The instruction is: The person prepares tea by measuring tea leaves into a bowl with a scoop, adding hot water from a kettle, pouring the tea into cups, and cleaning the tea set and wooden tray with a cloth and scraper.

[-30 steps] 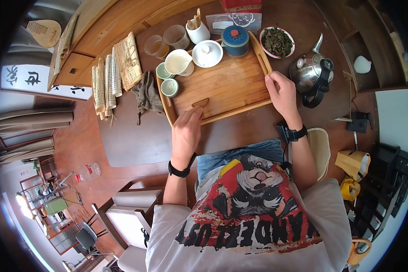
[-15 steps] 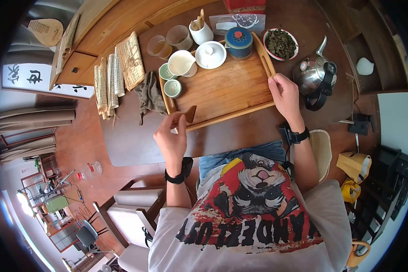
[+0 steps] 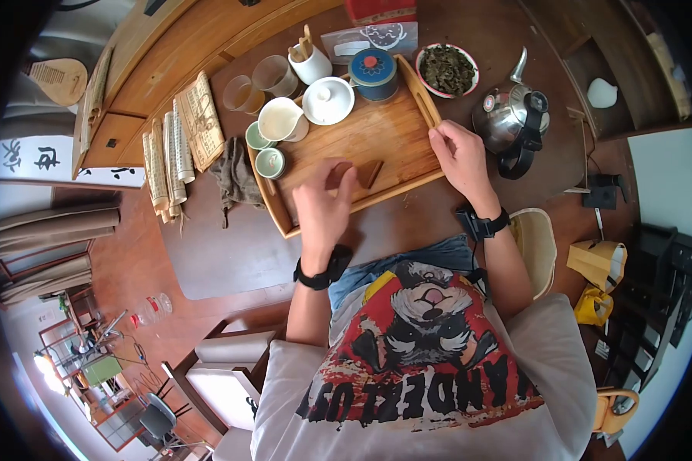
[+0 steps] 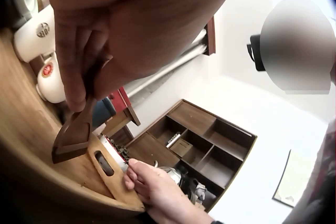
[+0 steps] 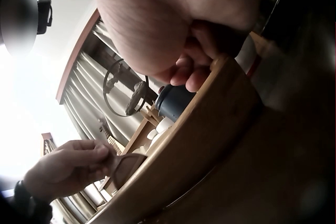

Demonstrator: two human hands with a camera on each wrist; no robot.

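Observation:
My left hand (image 3: 324, 198) pinches a small brown scraper-like tool (image 3: 370, 173) above the near part of the wooden tray (image 3: 384, 134). The left wrist view shows the tool's flat, flared head (image 4: 73, 137) pointing down close to the tray floor. At the tray's right end, my right hand (image 3: 463, 157) grips the rim by the handle slot, its fingertips (image 5: 195, 79) curled over the wood. Two green cups (image 3: 270, 163), a white pitcher (image 3: 283, 127), a lidded white bowl (image 3: 328, 106) and a blue canister (image 3: 374, 77) stand along the tray's left and far sides.
Right of the tray are a rimmed bowl holding dark tea leaves (image 3: 447, 71) and a steel kettle (image 3: 507, 119). Beyond its far left corner stand two glasses (image 3: 275, 75) and a white holder (image 3: 311, 71) with wooden tools. A crumpled cloth (image 3: 237, 173) and scrolls (image 3: 178, 154) lie to the left.
The left hand lifted the tool to the tray's front left corner, then carried it right over the tray. The right hand kept its grip on the rim. The head view shifted slightly.

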